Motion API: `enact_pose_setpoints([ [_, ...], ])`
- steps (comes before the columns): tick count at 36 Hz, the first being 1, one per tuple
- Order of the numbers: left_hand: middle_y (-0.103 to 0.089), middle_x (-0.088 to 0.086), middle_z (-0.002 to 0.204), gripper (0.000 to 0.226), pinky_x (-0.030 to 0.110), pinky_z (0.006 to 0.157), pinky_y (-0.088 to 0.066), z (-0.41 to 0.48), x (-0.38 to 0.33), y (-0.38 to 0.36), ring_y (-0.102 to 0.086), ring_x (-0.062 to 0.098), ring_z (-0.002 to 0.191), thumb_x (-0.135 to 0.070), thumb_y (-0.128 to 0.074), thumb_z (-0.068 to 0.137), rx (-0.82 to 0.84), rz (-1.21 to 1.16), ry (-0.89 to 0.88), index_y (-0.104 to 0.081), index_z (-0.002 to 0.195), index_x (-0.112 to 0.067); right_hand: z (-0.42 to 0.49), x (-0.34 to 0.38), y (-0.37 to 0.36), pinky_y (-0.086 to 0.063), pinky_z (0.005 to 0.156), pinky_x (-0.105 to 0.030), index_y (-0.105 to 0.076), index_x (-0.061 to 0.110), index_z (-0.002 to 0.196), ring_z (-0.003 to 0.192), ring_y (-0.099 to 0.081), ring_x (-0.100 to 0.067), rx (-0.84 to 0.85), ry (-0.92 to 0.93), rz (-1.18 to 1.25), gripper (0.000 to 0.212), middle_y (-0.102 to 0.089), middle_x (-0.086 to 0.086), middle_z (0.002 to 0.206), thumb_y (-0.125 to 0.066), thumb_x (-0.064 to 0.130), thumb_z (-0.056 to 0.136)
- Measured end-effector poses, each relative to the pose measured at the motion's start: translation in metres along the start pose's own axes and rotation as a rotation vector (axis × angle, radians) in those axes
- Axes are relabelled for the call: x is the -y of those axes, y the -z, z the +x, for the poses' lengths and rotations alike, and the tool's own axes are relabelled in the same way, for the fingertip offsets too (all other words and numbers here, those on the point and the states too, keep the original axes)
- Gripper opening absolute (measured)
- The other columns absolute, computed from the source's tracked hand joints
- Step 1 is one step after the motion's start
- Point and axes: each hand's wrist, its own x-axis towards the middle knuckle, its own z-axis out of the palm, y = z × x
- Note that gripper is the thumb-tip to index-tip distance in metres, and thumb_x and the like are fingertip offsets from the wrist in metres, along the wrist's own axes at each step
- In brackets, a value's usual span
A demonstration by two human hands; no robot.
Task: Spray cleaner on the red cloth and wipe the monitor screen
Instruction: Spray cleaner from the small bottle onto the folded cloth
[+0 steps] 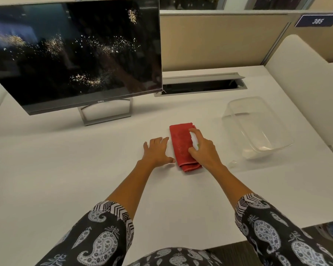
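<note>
Monitor [75, 52]: stands at the far left of the desk [65, 169] on a grey open-frame stand [106, 116]. The screen is dark, tilted, and flecked with bright droplets or specks.

Left hand [156, 152]: lies palm down on the desk with the fingers spread and straight, holding nothing. It is just to the left of the red cloth. The thumb tip sits close against the cloth's near-left edge, and whether it touches cannot be told.

Red cloth [181, 144]: folded into a long rectangle, flat on the desk between the two hands, in front of the monitor and to the right of its stand. Its upper face looks speckled.

Spray bottle [193, 139]: small and white with a bit of green. Only slivers show between the fingers, above the cloth's right side.

Right hand [204, 148]: curls round the spray bottle, forefinger raised on top of it, and covers the cloth's right edge.

Cable slot [200, 84]: a grey trough with its lid raised, at the back of the desk behind the cloth.

Clear container [258, 127]: a see-through tub on the desk, well to the right of the right hand.

Number plate [317, 21]: dark blue, reads 385, on the partition at far right.
</note>
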Motion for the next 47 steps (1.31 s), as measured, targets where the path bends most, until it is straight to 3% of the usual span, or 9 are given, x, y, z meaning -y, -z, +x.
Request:
enact_pose_setpoints([
  [4, -0.018, 0.006, 0.161, 0.099, 0.058, 0.116, -0.009, -0.001, -0.001, 0.0, -0.012, 0.029, 0.148, -0.064, -0.067, 0.078, -0.003, 0.009, -0.002, -0.015, 0.153, -0.026, -0.005, -0.002, -0.002, -0.043, 0.06, -0.025, -0.039, 0.029, 0.141, 0.061, -0.051, -0.01, -0.111, 0.045, 0.025, 0.055, -0.055, 0.005, 0.079, -0.058, 0.02, 0.089],
  [10, -0.018, 0.006, 0.161, 0.099, 0.057, 0.116, -0.008, -0.004, -0.001, -0.001, -0.012, 0.029, 0.148, -0.062, -0.067, 0.078, 0.003, 0.013, -0.003, -0.015, 0.154, -0.026, -0.013, -0.007, -0.008, -0.042, 0.054, -0.024, -0.041, 0.028, 0.132, 0.06, -0.056, -0.015, -0.108, 0.017, -0.039, 0.048, -0.057, 0.002, 0.078, -0.059, 0.024, 0.088],
  [14, -0.018, 0.006, 0.161, 0.099, 0.057, 0.116, -0.008, -0.006, -0.002, -0.001, -0.012, 0.029, 0.148, -0.063, -0.067, 0.078, -0.001, 0.01, -0.014, -0.015, 0.154, -0.025, -0.018, -0.009, -0.009, -0.054, 0.064, -0.032, -0.04, 0.026, 0.14, 0.071, -0.061, -0.022, -0.094, -0.017, -0.096, 0.053, -0.064, -0.005, 0.089, -0.059, 0.026, 0.091],
  [19, -0.019, 0.005, 0.161, 0.103, 0.058, 0.116, -0.008, -0.005, -0.002, -0.002, -0.013, 0.028, 0.148, -0.068, -0.067, 0.074, -0.009, 0.002, -0.017, -0.016, 0.153, -0.026, -0.025, -0.009, -0.006, -0.053, 0.071, -0.032, -0.041, 0.026, 0.145, 0.074, -0.06, -0.019, -0.172, 0.006, -0.073, 0.053, -0.063, -0.002, 0.088, -0.055, 0.042, 0.096],
  [29, -0.02, 0.006, 0.16, 0.11, 0.06, 0.115, -0.008, -0.004, -0.004, -0.007, -0.013, 0.028, 0.148, -0.073, -0.068, 0.067, -0.003, -0.02, -0.049, -0.016, 0.153, -0.028, -0.036, -0.016, -0.005, -0.03, 0.046, -0.014, -0.049, 0.024, 0.127, 0.05, -0.05, -0.005, -0.169, 0.002, -0.049, 0.032, -0.051, 0.007, 0.063, -0.052, 0.038, 0.098],
  [35, -0.02, 0.005, 0.16, 0.112, 0.061, 0.115, -0.008, -0.004, -0.003, -0.009, -0.013, 0.028, 0.148, -0.075, -0.069, 0.065, 0.003, -0.043, -0.049, -0.015, 0.152, -0.031, -0.033, -0.012, 0.001, -0.046, 0.061, -0.023, -0.047, 0.027, 0.141, 0.059, -0.051, -0.007, -0.193, 0.022, 0.04, 0.05, -0.06, 0.002, 0.078, -0.063, 0.035, 0.094],
  [41, -0.018, 0.005, 0.161, 0.113, 0.061, 0.115, -0.007, -0.004, -0.002, -0.01, -0.013, 0.029, 0.148, -0.08, -0.065, 0.063, 0.015, -0.05, -0.04, -0.013, 0.153, -0.034, -0.021, 0.0, 0.01, -0.055, 0.091, -0.041, -0.025, 0.028, 0.154, 0.102, -0.062, -0.026, -0.049, -0.006, 0.084, 0.068, -0.061, -0.011, 0.121, -0.056, 0.016, 0.095],
  [44, -0.018, 0.005, 0.161, 0.113, 0.061, 0.115, -0.008, -0.004, -0.001, -0.009, -0.013, 0.029, 0.148, -0.08, -0.064, 0.064, 0.015, -0.059, -0.036, -0.012, 0.153, -0.035, -0.012, 0.003, 0.013, -0.056, 0.091, -0.044, -0.021, 0.03, 0.155, 0.105, -0.063, -0.029, 0.01, -0.029, 0.079, 0.063, -0.061, -0.011, 0.127, -0.051, 0.022, 0.1],
  [47, -0.017, 0.006, 0.161, 0.113, 0.061, 0.115, -0.007, -0.004, 0.0, -0.007, -0.011, 0.029, 0.148, -0.081, -0.063, 0.064, 0.016, -0.054, -0.027, -0.012, 0.153, -0.034, -0.003, 0.002, 0.011, -0.056, 0.081, -0.038, -0.026, 0.031, 0.153, 0.09, -0.063, -0.024, 0.029, -0.04, 0.036, 0.057, -0.065, -0.013, 0.115, -0.048, 0.025, 0.101],
])
